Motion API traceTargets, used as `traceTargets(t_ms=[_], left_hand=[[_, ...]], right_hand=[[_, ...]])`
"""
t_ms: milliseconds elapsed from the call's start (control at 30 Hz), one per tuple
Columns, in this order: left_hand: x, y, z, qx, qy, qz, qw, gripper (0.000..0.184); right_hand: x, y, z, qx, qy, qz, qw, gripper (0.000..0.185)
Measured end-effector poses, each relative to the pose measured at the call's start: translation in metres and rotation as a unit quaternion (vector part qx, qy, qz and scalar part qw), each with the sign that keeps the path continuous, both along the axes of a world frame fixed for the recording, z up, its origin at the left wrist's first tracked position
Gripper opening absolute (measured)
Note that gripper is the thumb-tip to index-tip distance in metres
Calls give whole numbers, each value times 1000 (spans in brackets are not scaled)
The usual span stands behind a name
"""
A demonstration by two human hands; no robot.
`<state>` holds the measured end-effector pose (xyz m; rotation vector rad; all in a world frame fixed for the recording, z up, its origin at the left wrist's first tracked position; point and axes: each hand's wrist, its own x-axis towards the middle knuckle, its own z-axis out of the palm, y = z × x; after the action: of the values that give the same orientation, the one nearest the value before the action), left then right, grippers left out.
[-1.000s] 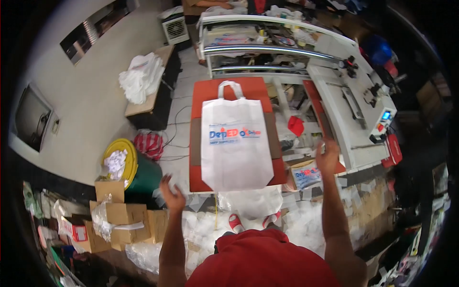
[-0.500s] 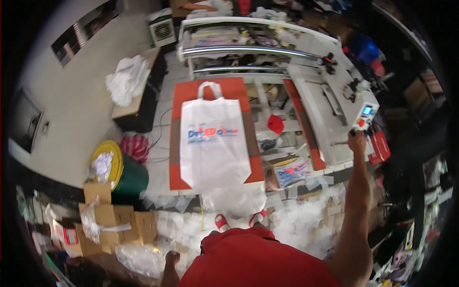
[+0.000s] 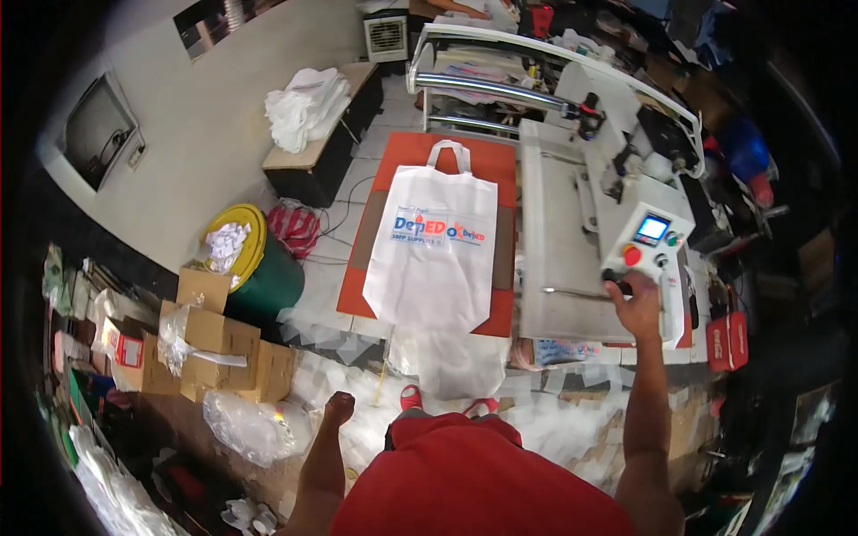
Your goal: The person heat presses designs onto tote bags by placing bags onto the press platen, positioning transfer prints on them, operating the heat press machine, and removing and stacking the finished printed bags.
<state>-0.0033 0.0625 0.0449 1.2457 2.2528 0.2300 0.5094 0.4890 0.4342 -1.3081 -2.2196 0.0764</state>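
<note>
A white tote bag (image 3: pixel 433 284) with blue and red print and upright handles lies flat on a red and brown board (image 3: pixel 506 188). My right hand (image 3: pixel 636 308) is closed on a black handle (image 3: pixel 613 276) at the front of the press head, just under its control panel (image 3: pixel 657 229) with a lit screen and a red button. My left hand (image 3: pixel 340 407) hangs low, left of my body, with its fingers curled; whether anything is inside is hidden. It touches nothing I can see.
White bags (image 3: pixel 307 109) are piled on a side table (image 3: pixel 308 154). A green bin (image 3: pixel 269 284) with a yellow rim and cardboard boxes (image 3: pixel 223 344) stand at left. A red box (image 3: pixel 727 342) is at right. Another person's arm (image 3: pixel 460 9) shows at the top.
My right hand has moved right and taken hold of the black handle. The press head has swung left toward the bag, covering the open frame. My left hand has dropped and closed.
</note>
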Motion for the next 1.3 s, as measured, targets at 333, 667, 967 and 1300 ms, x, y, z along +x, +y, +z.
traceTargets(t_ms=[333, 667, 967, 1300], left_hand=[[148, -62, 1, -54, -79, 234, 968, 25], [277, -185, -30, -199, -95, 180, 959, 30], [259, -196, -12, -38, -270, 376, 885, 20], [273, -151, 12, -113, -404, 442, 793, 14]], right_hand=[[-127, -13, -9, 40, -62, 258, 963, 21], [-217, -28, -20, 17, -32, 312, 949, 24], [-84, -98, -31, -38, 144, 257, 955, 28], [240, -67, -149, -79, 172, -105, 976, 10]])
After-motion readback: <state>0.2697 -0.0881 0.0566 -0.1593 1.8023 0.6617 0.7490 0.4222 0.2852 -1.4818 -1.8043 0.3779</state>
